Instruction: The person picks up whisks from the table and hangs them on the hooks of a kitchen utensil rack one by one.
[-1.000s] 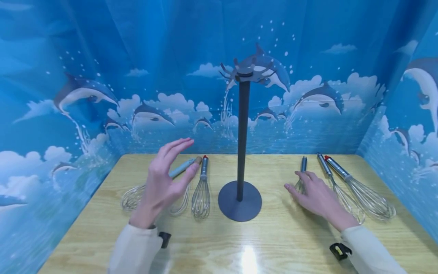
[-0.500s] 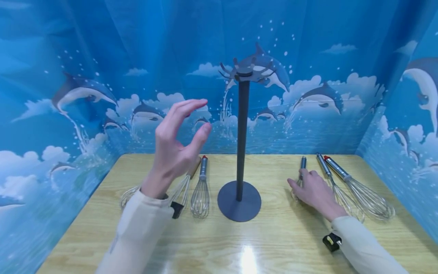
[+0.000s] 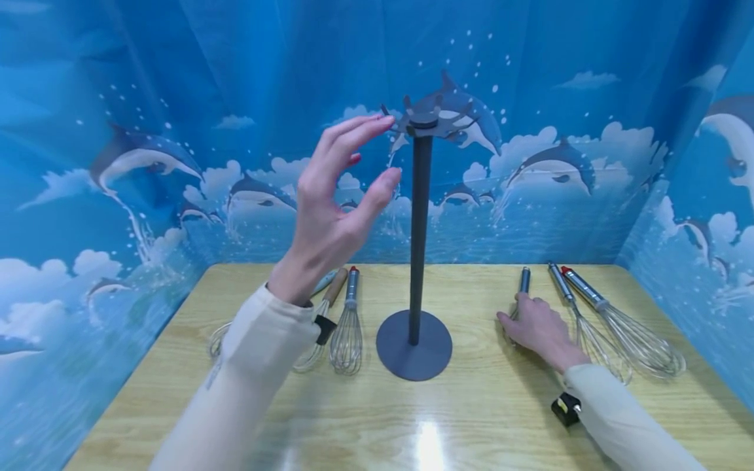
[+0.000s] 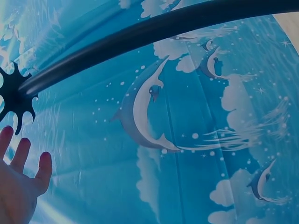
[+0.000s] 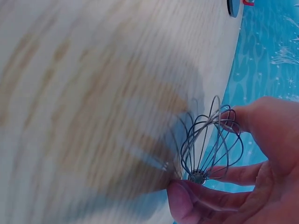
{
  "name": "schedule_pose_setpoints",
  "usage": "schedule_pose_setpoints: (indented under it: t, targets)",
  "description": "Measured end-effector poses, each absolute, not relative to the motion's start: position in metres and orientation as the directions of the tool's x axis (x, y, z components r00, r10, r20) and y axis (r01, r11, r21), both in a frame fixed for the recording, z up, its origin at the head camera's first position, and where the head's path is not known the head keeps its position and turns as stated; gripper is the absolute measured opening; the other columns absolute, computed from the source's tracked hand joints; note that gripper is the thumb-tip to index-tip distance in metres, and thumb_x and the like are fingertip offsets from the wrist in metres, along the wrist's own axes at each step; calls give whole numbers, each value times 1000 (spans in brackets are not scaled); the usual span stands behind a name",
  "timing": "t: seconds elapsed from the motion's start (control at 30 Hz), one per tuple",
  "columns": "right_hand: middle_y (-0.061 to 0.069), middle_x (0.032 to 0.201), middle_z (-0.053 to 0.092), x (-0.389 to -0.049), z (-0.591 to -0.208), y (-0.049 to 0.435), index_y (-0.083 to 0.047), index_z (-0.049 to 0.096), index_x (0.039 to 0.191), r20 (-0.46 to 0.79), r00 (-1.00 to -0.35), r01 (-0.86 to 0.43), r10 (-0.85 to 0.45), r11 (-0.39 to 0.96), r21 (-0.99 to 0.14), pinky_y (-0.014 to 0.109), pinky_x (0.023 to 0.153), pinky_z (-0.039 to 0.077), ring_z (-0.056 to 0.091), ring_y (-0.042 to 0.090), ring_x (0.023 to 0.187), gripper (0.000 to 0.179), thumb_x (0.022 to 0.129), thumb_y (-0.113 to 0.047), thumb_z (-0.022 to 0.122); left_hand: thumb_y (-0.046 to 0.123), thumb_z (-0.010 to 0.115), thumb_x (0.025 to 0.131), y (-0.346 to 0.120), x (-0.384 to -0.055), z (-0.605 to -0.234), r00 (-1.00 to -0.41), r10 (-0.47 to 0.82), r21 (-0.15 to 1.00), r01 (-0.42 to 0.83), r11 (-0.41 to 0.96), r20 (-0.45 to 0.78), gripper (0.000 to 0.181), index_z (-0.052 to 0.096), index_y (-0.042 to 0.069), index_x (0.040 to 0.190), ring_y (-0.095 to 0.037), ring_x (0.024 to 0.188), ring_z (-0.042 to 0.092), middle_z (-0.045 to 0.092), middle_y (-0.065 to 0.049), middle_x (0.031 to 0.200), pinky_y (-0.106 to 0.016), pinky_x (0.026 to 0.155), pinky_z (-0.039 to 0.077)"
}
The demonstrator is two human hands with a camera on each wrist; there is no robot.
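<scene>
My left hand (image 3: 336, 203) is raised beside the top of a black stand (image 3: 419, 235), thumb and fingers spread apart and holding nothing. Its fingertips are close to the ring of hooks (image 4: 18, 98) at the top; whether they touch cannot be told. My right hand (image 3: 538, 330) is low at the table's right side, gripping a small whisk (image 5: 205, 144) by its wires, with the thumb on one side and fingers curled on the other. The small whisk's metal handle points to the back of the table. My hand covers most of its wires in the head view.
Right of my right hand lie a thin whisk (image 3: 568, 297) and a large red-tipped whisk (image 3: 636, 340). Left of the stand are a red-tipped whisk (image 3: 346, 333), a wooden-handled whisk (image 3: 336, 286) and a light-blue-handled whisk (image 3: 324, 281), partly hidden by my arm. A dolphin-print curtain surrounds the wooden table (image 3: 483, 418).
My left hand has risen from above the left whisks and moved right to the stand's top. My right hand has closed around the small whisk's wires, which still lies in place.
</scene>
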State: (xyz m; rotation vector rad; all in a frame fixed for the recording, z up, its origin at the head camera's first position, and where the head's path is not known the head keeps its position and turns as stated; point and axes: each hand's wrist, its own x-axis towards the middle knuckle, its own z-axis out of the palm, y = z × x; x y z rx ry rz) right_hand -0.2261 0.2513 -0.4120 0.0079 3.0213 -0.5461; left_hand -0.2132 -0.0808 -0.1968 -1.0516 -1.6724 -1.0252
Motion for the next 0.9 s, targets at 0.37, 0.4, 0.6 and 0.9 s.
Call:
schedule_pose_setpoints:
  t: [0.37, 0.4, 0.6, 0.9]
  targets:
    - [26, 95, 64, -230, -409, 250, 13, 44, 139, -125, -992, 61, 16, 928, -367, 34, 50, 44, 57, 27, 66, 60, 95, -25, 61, 12, 66, 96, -65, -224, -186, -247, 257, 186, 953, 240, 934, 37, 67, -1, 130, -25, 135, 53, 58, -23, 140, -32, 115, 42]
    - [23, 91, 64, -230, -409, 251, 13, 45, 138, -132, -991, 68, 19, 925, -374, 34, 50, 44, 56, 26, 64, 59, 94, -24, 61, 11, 67, 95, -64, -225, -186, -246, 256, 188, 954, 233, 935, 36, 67, -1, 129, -25, 134, 53, 59, -23, 139, -32, 114, 42]
    - [13, 79, 59, -229, -408, 250, 8, 48, 131, -147, -989, 91, 34, 910, -404, 32, 50, 41, 52, 23, 60, 50, 92, -19, 62, 10, 69, 96, -57, -230, -185, -243, 242, 193, 958, 212, 939, 33, 69, -2, 126, -26, 132, 54, 61, -23, 136, -30, 112, 44]
    - [16, 85, 61, -228, -409, 249, 3, 50, 127, -121, -990, 120, 73, 891, -439, 33, 51, 40, 53, 25, 64, 46, 91, -23, 64, 8, 68, 96, -48, -237, -189, -175, 143, 138, 961, 239, 974, 28, 70, -5, 120, -30, 120, 62, 64, -25, 128, -29, 106, 48]
